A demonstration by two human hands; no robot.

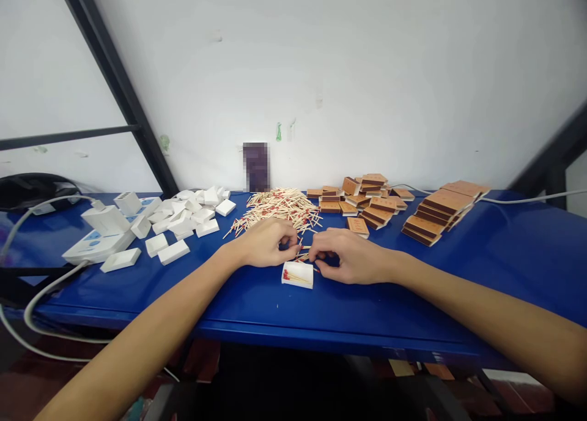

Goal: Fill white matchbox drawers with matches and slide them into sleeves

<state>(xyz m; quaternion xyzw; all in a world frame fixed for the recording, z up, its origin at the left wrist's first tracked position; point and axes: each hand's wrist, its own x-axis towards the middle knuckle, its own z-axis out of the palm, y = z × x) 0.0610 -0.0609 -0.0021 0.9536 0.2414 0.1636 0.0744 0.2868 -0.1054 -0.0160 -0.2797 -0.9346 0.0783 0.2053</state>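
Note:
A small white matchbox tray (297, 282) lies near the front of the blue table, a few red-tipped matchsticks (293, 277) inside it. Just behind the tray, my left hand (268, 242) is closed in a pinch, with a match end showing at its fingertips. My right hand (346, 256) faces it from the right, thumb and fingers curled together at the tray's back right corner around matchsticks. A few loose matches (302, 254) show between both hands. Beyond them spreads a big heap of matchsticks (282, 207), partly hidden by my left hand.
Many white trays (183, 216) are piled at left beside a white power strip (98, 243) with cables. Brown matchbox sleeves (378, 210) lie loose at back right, and a stacked group of sleeves (443, 210) leans farther right. A blurred dark upright object (257, 167) stands against the wall.

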